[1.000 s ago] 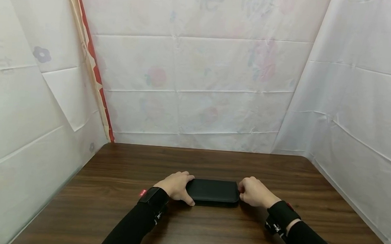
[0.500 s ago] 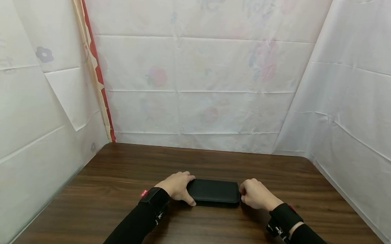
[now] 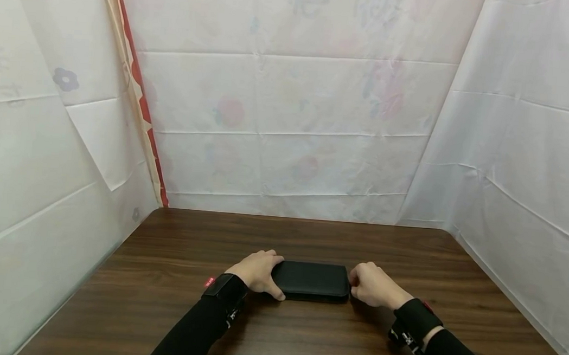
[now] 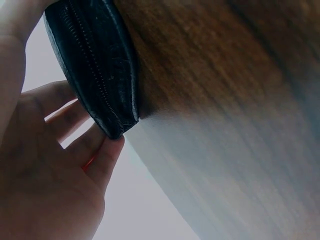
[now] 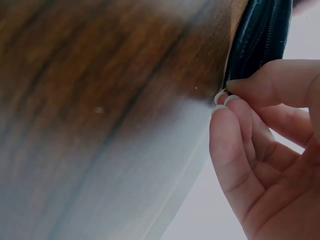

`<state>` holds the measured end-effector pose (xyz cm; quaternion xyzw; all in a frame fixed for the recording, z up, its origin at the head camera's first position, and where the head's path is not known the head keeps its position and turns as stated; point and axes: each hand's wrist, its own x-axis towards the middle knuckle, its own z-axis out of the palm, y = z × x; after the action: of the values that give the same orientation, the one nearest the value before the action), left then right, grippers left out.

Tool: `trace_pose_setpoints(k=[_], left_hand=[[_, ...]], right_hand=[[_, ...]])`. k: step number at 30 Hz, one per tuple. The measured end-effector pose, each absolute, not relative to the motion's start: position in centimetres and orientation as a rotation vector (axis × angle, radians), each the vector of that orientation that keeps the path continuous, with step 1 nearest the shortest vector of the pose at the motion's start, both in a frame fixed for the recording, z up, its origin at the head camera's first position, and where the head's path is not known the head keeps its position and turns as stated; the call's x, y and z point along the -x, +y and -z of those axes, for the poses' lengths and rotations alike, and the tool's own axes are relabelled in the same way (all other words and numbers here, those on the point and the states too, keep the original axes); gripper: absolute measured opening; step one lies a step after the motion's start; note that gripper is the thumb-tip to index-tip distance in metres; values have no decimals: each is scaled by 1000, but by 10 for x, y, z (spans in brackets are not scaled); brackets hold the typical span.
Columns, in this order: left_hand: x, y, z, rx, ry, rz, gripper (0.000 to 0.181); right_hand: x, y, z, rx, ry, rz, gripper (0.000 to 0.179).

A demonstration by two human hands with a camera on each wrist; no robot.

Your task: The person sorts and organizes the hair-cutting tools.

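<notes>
A black zip wallet (image 3: 310,278) lies flat on the brown wooden table, its long side facing me. My left hand (image 3: 258,273) holds its left end, the thumb at the near corner and the fingers round the far side. In the left wrist view, the closed zipper runs along the edge of the wallet (image 4: 97,65) between thumb and fingers. At the right end, my right hand (image 3: 373,284) pinches the corner with thumb and curled fingers. The right wrist view shows the fingertips (image 5: 235,100) together at the zipper's end; what lies between them is mostly hidden.
Wood-grain table (image 3: 182,323) extends around the wallet on all sides. White sheeting (image 3: 285,161) with folds and faint prints hangs behind the table and along both sides. A red and cream strip (image 3: 144,109) runs down the back left corner.
The right hand has shifted very slightly toward me at the wallet's right end. The left hand and the wallet have stayed in place.
</notes>
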<state>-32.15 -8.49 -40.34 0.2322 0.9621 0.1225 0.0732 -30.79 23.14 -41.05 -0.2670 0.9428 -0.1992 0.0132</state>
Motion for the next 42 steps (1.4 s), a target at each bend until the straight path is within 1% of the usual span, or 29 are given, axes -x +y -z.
trace_pose_setpoints(k=[12, 18, 29, 42], left_hand=[[318, -83, 400, -676, 2890, -367, 92], [318, -82, 400, -680, 2888, -369, 92], [321, -83, 402, -686, 2888, -370, 93], [319, -84, 400, -672, 2885, -376, 93]], right_hand=[[308, 235, 412, 860, 2922, 638, 24], [305, 236, 410, 863, 2904, 641, 19], [302, 239, 412, 926, 2891, 673, 22], [298, 238, 415, 929, 2863, 728, 22]])
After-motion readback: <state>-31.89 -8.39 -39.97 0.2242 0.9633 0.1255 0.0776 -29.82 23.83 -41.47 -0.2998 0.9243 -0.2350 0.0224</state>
